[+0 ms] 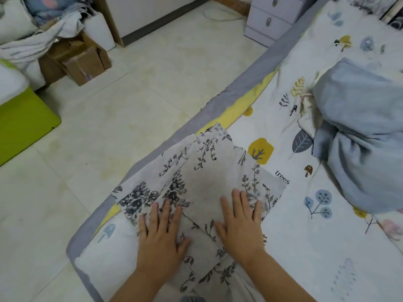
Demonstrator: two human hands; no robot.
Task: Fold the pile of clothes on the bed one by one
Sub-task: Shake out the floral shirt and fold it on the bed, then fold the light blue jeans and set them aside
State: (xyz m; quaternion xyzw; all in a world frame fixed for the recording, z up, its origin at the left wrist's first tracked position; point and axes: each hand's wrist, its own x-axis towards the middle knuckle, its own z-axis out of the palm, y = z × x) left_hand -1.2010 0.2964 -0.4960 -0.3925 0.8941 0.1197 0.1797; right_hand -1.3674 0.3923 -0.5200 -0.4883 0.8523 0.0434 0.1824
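Note:
A white garment with a dark floral print lies partly folded on the bed's near corner, its far end reaching the bed edge. My left hand presses flat on its left side, fingers straight and spread. My right hand lies flat on its right side, fingers straight. Both palms are down on the cloth and neither hand grips it. A bundle of light blue cloth sits further back on the right of the bed.
The bed has a white sheet with leaf and tree prints and a grey and yellow border. Pale tiled floor lies to the left. A cardboard box, a green box and a lilac drawer unit stand around it.

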